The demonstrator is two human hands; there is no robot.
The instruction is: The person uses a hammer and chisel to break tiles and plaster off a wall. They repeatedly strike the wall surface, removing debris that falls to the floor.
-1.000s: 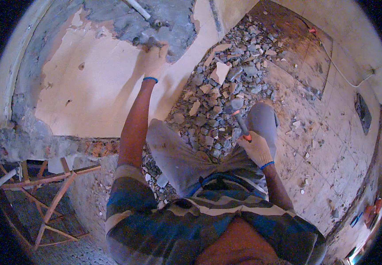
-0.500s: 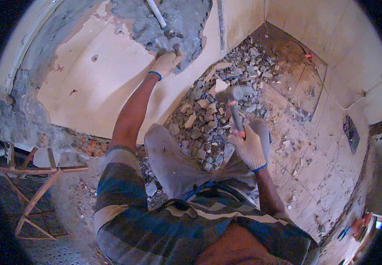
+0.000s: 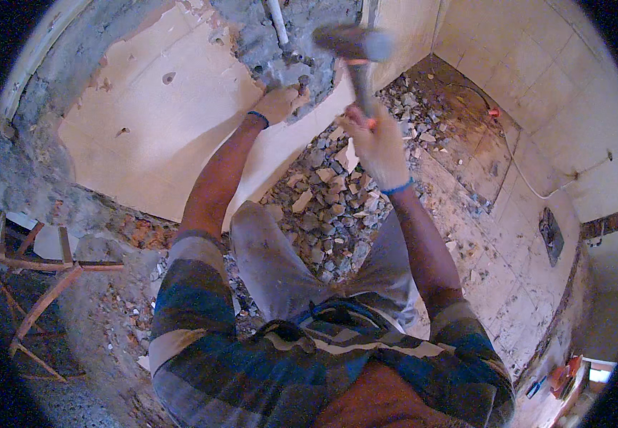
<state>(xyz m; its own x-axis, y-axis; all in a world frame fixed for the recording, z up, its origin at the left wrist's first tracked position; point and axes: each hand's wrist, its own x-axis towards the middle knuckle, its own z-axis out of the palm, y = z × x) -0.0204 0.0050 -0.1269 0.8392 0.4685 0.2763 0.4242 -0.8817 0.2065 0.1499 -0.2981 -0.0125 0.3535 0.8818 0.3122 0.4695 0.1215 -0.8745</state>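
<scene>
In a pale work glove, my right hand (image 3: 380, 146) is wrapped round the handle of a hammer (image 3: 354, 43). The hammer is raised in front of the wall, its heavy head blurred by motion. My left hand (image 3: 285, 105), gloved too, is closed round a chisel (image 3: 303, 83) at the edge of the broken patch; only the chisel's dark end shows and its tip is hidden. Bare grey mortar (image 3: 273, 68) lies open there beside the remaining cream tiles (image 3: 159, 128). A white pipe (image 3: 277, 21) runs down the wall just above my left hand.
Broken tile and mortar rubble (image 3: 323, 207) is heaped between my knees and along the wall. A tiled floor (image 3: 494, 264) strewn with chips extends to the right, with a thin cable (image 3: 530, 182) there. A rusty metal frame (image 3: 48, 299) stands at lower left.
My right hand has swung the hammer up from near my right knee toward the wall. My left hand stays on the chisel at the patch, while the view has shifted slightly.
</scene>
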